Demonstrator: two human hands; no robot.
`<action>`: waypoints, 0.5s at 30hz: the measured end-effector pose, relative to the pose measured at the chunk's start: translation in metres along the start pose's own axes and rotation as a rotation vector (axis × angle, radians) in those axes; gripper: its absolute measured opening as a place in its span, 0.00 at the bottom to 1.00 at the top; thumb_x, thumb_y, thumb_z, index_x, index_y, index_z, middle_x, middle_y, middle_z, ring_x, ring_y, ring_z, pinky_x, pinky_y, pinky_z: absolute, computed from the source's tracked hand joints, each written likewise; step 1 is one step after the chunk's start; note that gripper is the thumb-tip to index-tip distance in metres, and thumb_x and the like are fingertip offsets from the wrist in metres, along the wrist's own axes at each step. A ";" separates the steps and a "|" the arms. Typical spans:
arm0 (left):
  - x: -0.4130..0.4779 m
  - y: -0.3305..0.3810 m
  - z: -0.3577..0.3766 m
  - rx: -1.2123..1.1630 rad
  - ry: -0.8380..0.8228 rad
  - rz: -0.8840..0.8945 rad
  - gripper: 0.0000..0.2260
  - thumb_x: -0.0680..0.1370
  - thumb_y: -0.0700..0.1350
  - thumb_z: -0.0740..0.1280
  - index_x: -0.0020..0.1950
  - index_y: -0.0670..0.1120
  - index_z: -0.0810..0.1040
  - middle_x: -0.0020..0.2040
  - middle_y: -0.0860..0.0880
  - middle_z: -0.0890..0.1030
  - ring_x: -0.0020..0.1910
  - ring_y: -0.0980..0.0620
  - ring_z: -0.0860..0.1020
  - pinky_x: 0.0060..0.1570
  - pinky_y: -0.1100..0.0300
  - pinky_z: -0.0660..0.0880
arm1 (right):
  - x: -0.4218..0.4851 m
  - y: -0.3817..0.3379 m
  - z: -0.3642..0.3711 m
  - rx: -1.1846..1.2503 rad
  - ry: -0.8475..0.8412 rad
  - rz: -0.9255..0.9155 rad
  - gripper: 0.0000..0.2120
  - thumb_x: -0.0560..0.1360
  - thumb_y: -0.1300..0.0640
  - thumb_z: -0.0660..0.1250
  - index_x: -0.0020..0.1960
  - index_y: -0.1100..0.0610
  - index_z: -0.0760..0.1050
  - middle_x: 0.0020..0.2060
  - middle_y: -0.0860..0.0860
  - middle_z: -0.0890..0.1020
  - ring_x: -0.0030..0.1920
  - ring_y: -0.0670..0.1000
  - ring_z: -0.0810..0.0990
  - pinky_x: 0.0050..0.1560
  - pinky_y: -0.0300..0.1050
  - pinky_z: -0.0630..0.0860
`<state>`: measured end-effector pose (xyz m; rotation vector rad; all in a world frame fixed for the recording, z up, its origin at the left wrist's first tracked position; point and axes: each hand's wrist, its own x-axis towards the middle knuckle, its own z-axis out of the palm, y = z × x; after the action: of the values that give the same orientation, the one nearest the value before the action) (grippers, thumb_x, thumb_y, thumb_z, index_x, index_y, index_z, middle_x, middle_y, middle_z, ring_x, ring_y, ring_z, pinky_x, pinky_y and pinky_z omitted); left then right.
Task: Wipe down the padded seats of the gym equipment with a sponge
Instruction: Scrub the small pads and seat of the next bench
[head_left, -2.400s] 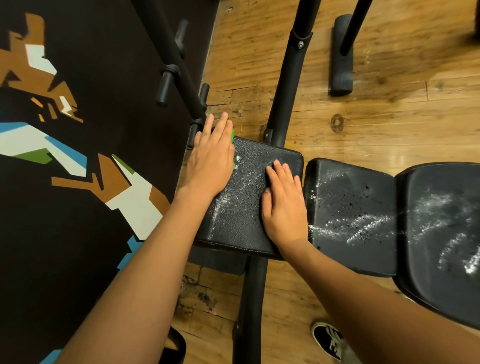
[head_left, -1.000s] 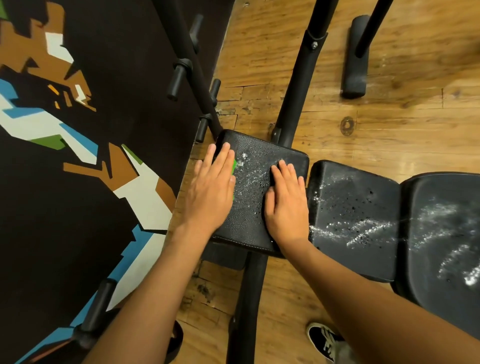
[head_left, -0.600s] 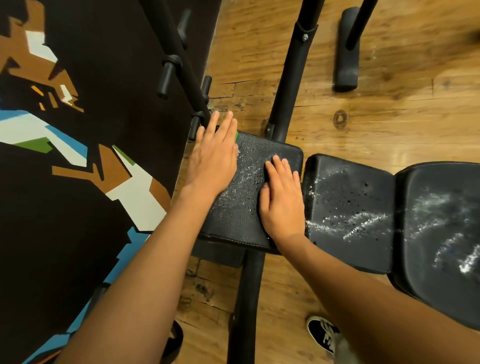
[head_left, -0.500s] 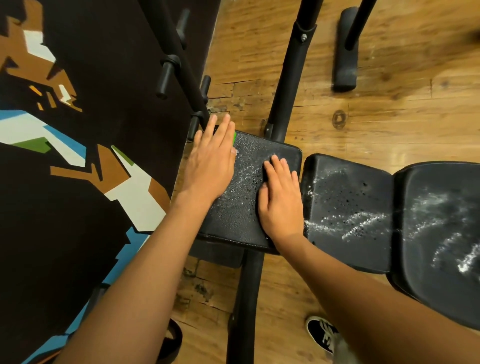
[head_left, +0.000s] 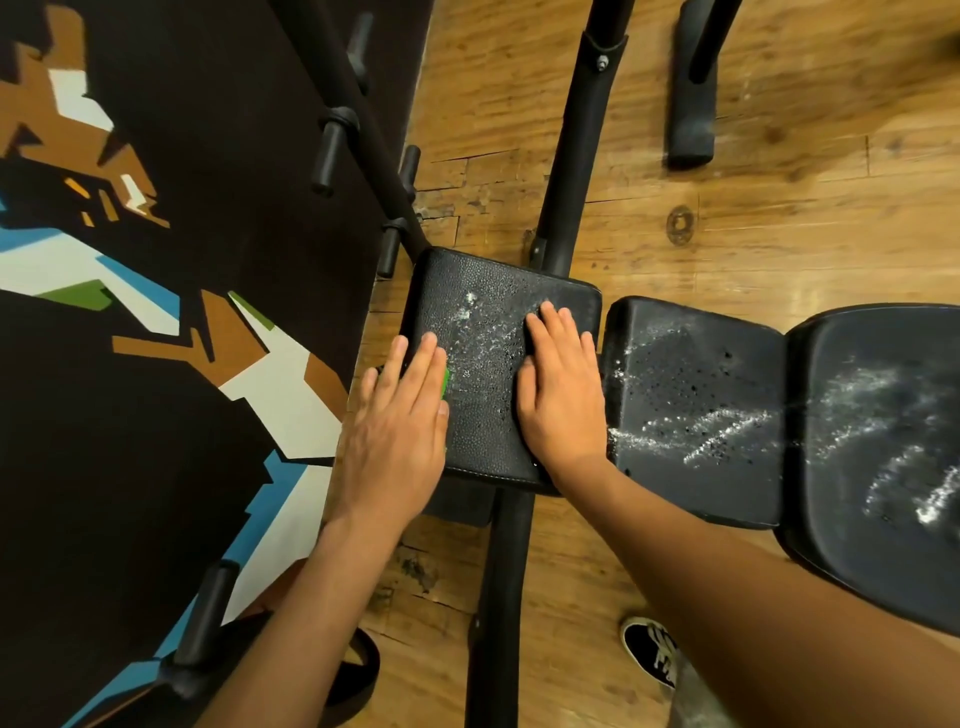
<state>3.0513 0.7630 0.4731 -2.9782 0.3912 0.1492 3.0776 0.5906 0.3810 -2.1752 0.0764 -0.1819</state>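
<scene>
Head view: the left hand (head_left: 400, 431), fingers straight, is pressing a mostly hidden green sponge (head_left: 445, 383) onto the left edge of the small padded seat (head_left: 483, 426). The right hand (head_left: 561, 395) is lying flat, fingers extended, on the seat's right side. A foam-streaked pad (head_left: 696, 405) is sitting just right of the seat.

One wide-angle camera on the person's head looks almost straight down, close above the small end pad (head_left: 483, 291), which sits mid-view. The wooden floor (head_left: 779, 234) fills the top right corner and the patterned mat (head_left: 156, 519) the left side.
</scene>
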 end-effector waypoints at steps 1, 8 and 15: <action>0.002 0.000 0.000 -0.001 -0.003 0.007 0.24 0.85 0.50 0.47 0.82 0.48 0.53 0.83 0.51 0.52 0.82 0.49 0.45 0.78 0.47 0.48 | 0.000 0.000 0.000 -0.003 -0.001 -0.001 0.26 0.82 0.53 0.52 0.78 0.58 0.66 0.79 0.53 0.64 0.81 0.53 0.56 0.82 0.52 0.48; 0.036 0.001 -0.007 -0.003 0.036 0.057 0.24 0.85 0.48 0.51 0.82 0.45 0.57 0.82 0.48 0.56 0.82 0.46 0.49 0.78 0.45 0.51 | -0.001 0.001 0.002 0.005 0.012 0.000 0.26 0.82 0.53 0.52 0.78 0.58 0.67 0.79 0.53 0.65 0.81 0.53 0.56 0.82 0.50 0.47; 0.114 0.008 -0.015 -0.009 0.041 0.021 0.24 0.86 0.47 0.52 0.81 0.43 0.58 0.83 0.47 0.56 0.82 0.45 0.49 0.78 0.45 0.51 | -0.001 0.001 0.002 0.017 0.015 -0.006 0.25 0.82 0.54 0.52 0.78 0.58 0.67 0.79 0.53 0.64 0.81 0.53 0.56 0.82 0.53 0.49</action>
<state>3.1600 0.7252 0.4738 -2.9905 0.4284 0.0920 3.0773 0.5916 0.3785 -2.1577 0.0773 -0.2019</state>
